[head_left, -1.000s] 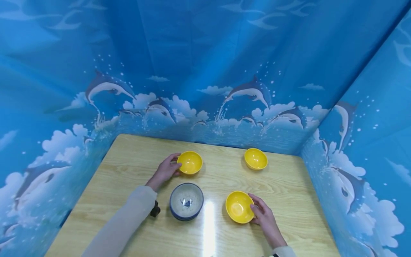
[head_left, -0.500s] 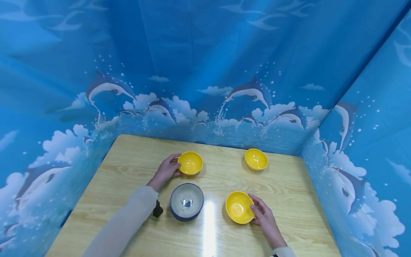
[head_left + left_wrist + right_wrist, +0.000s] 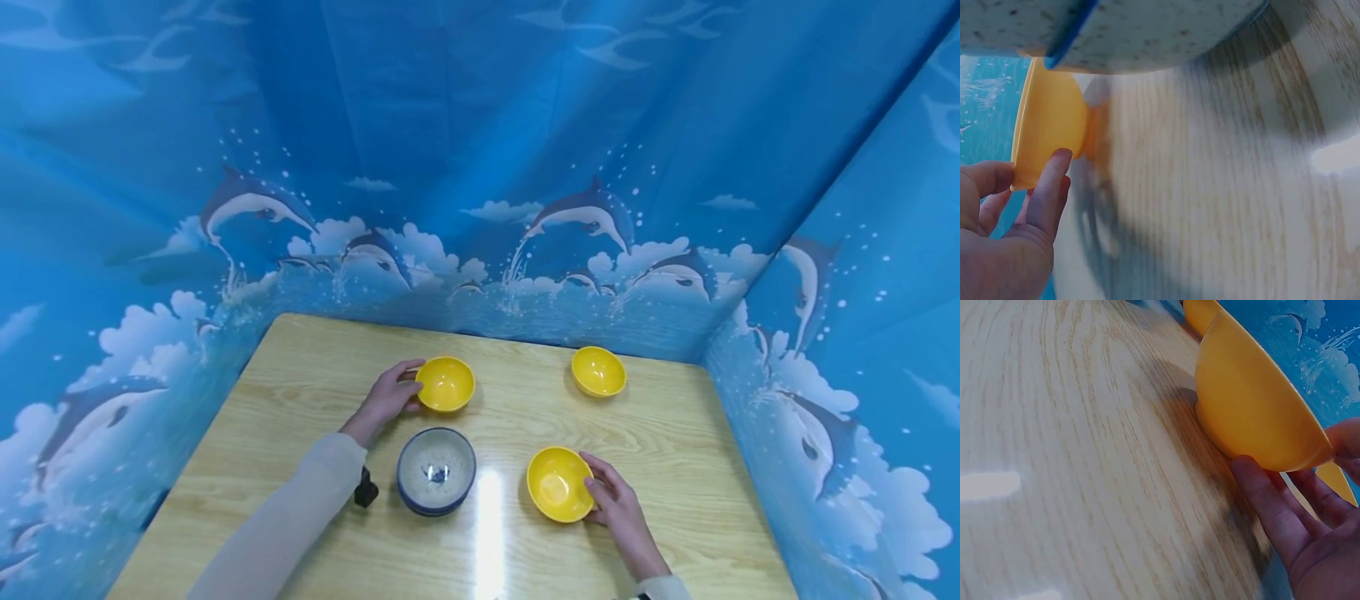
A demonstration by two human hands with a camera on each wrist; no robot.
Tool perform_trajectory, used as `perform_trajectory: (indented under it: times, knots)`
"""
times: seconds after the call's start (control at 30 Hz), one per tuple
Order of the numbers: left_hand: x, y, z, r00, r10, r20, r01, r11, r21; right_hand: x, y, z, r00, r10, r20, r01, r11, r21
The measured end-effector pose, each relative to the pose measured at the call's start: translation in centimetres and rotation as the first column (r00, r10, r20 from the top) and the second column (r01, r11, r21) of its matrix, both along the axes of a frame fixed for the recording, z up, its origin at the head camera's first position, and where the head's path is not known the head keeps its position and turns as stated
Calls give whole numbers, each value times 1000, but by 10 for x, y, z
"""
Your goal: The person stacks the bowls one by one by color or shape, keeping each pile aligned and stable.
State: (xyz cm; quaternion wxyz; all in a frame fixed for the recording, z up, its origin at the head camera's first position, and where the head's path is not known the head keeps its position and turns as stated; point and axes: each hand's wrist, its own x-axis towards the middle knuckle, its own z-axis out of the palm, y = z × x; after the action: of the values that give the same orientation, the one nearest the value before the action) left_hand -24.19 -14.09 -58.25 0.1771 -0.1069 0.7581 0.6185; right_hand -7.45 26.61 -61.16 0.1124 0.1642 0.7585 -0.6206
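At the back left of the table, my left hand (image 3: 388, 393) pinches the left edge of a small yellow bowl (image 3: 446, 384). In the left wrist view its thumb (image 3: 991, 177) is at the rim, with fingers against the outer wall of the bowl (image 3: 1054, 119). Nearer the front, my right hand (image 3: 615, 510) holds another yellow bowl (image 3: 560, 484) by its right side. The right wrist view shows this bowl (image 3: 1250, 403) with fingertips (image 3: 1247, 469) under its outer wall and the thumb at the rim. Both bowls face upward.
Between the arms stand stacked speckled bowls with blue rims (image 3: 437, 471), close to the left forearm (image 3: 300, 508). A third yellow bowl (image 3: 597, 372) sits at the back right of the wooden table (image 3: 510, 400). A blue dolphin-print curtain (image 3: 450, 167) borders the table.
My left hand and its yellow bowl have shifted very slightly toward me and to the right. The right hand and the other bowls stay where they were.
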Motion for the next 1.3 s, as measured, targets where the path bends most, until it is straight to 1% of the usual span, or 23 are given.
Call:
perform_trajectory:
  times: [0.2,0.37,0.57,0.9,1.03,1.3]
  knots:
    - [-1,2,10,1000,-19,17,19,1000,-16,0,0,1,1000,4,4,-4,1000,-10]
    - [0,5,17,999,-50,-15,50,998,-25,-1,-1,2,1000,9,9,-9,1000,-11]
    - [1,10,26,994,-92,-52,90,995,-37,-1,-1,1,1000,-3,26,3,1000,-1]
    - [2,23,38,993,-110,-34,108,992,-62,0,1,-1,1000,9,1,-9,1000,-14]
    - [4,29,44,992,-120,-33,117,990,-73,0,1,-2,1000,9,-5,-9,1000,-16]
    - [12,41,53,985,-163,-62,158,985,-69,0,0,0,1000,4,-2,-4,1000,-15]
